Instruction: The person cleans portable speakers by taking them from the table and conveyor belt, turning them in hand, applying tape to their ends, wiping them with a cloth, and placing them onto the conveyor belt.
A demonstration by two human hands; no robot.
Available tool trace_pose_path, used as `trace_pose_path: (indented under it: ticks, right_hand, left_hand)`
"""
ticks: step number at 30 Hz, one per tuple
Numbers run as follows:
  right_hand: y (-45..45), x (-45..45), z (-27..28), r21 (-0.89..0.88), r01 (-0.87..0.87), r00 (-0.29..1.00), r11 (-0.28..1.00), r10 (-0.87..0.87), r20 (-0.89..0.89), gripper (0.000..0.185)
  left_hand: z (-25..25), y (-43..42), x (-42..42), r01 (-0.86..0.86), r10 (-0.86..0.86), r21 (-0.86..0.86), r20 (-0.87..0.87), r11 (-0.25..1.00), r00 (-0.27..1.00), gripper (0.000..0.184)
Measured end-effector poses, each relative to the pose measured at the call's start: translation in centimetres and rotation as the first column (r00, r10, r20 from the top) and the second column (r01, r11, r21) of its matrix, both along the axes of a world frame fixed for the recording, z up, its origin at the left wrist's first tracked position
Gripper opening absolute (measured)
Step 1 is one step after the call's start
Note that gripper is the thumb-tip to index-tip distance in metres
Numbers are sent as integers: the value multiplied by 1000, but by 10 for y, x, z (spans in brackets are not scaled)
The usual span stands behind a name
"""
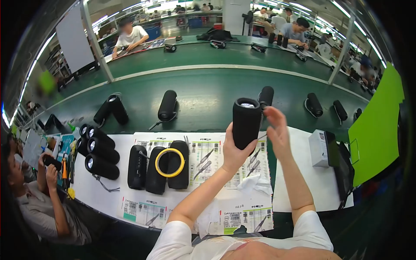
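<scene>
My left hand (236, 151) grips a black cylindrical speaker (246, 125) near its lower end and holds it upright, with its shiny round end facing up. Close to the speaker's right side, my right hand (277, 130) is raised with its fingers stretched out. A thin cord (262, 137) shows between the speaker and that hand; whether the fingers touch it I cannot tell. To the left, three more black speakers (137, 167) lie side by side on printed sheets (203, 149). A yellow-rimmed roll of tape (183, 163) rests on top of two of them.
Several speakers (102, 149) are grouped at the left, beside a co-worker (39, 203) holding a dark object. Other speakers (167, 105) sit along the green conveyor belt (208, 95). A white box (318, 148) and a green panel (377, 125) stand at the right.
</scene>
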State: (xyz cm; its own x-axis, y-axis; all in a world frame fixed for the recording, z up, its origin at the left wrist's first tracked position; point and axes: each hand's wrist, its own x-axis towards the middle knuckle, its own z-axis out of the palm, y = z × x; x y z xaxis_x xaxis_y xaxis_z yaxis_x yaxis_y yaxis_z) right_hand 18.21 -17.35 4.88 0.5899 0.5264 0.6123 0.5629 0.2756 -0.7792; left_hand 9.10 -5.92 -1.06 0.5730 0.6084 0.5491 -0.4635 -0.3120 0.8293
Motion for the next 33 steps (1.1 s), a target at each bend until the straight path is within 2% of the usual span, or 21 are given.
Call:
trace_pose_path:
  ticks: [1, 2, 4, 6, 8, 9, 10, 12, 13, 14, 15, 16, 17, 18, 20, 21, 22, 24, 26, 29, 33]
  right_hand:
    - [3, -11, -2, 43, -174, 974, 984, 179, -141, 72]
    - [5, -29, -9, -81, -146, 975, 986, 130, -183, 84]
    - [7, -58, -25, 108, -112, 947, 988, 139, -289, 93]
    - [-2, -90, -24, 203, -112, 989, 973, 128, -68, 77]
    - [-4, -70, -26, 254, -166, 944, 953, 80, 319, 59]
    - [0, -72, -18, 247, -133, 962, 960, 64, 267, 52]
    - [2, -76, -3, 163, -38, 999, 986, 35, 26, 46]
    - [15, -82, 16, -18, 193, 883, 981, -182, -432, 39]
    - [12, -82, 14, 9, 188, 902, 982, -169, -397, 40]
    - [6, -93, 4, 192, 266, 964, 945, -254, -83, 42]
    - [-7, -75, 1, 163, 60, 963, 985, -100, 249, 39]
    - [-11, -70, -2, 262, -94, 915, 960, -20, 403, 36]
    - [-2, -67, 0, 280, -86, 955, 956, -1, 297, 34]
    - [8, -66, 2, 197, 14, 1000, 980, -12, -9, 33]
    - [23, -50, 15, 104, 26, 801, 994, 41, -597, 34]
    - [24, -39, 3, 291, -91, 662, 952, 276, -697, 35]
    - [25, -33, -2, 465, -146, 466, 873, 475, -747, 36]
    - [20, -34, -1, 485, -261, 568, 835, 539, -622, 48]
    - [19, -20, -10, 517, -381, 377, 767, 639, -670, 51]
    - [22, 1, -20, 606, -535, 189, 589, 782, -594, 53]
    - [20, 1, -13, 620, -459, 175, 637, 749, -639, 52]
  left_hand:
    - [7, -4, -3, 38, -37, -17, 70, 999, 997, 60]
    - [15, -7, -10, 26, -31, 54, 94, 998, 995, 55]
    - [44, -12, -29, -9, -21, 198, 149, 980, 989, 48]
    - [68, -25, -49, -42, -71, 373, 285, 927, 956, 50]
    - [60, -35, -54, -55, -171, 420, 481, 906, 860, 54]
    - [53, -30, -48, -142, -80, 444, 444, 885, 893, 47]
    - [52, -25, -43, -225, 15, 472, 407, 852, 913, 40]
    - [66, -33, -40, -26, 11, -64, -218, 998, 976, 45]
    - [74, -41, -49, -1, -5, -32, -193, 999, 981, 37]
    - [59, -46, -51, -152, 142, 157, 73, 976, 987, 36]
    - [14, -35, -37, -75, 18, 253, 220, 964, 975, 37]
    - [7, -30, -29, -124, 32, 331, 270, 935, 962, 38]
    - [0, -25, -21, -178, 44, 401, 322, 898, 946, 39]
    - [30, -27, -26, -319, 210, 445, 277, 837, 938, 40]
    - [76, -31, -23, -21, 18, -11, -238, 1000, 971, 46]
    - [70, -34, -27, -79, 125, 183, -254, 980, 959, 49]
    - [67, -35, -26, -139, 238, 385, -223, 913, 945, 53]
    - [65, -35, -32, -140, 222, 493, -112, 859, 969, 69]
    - [63, -39, -34, -199, 267, 582, -33, 788, 963, 78]
    - [59, -40, -36, -147, 204, 584, -33, 798, 978, 81]
    - [50, -29, -34, -46, 102, 479, -91, 877, 991, 60]
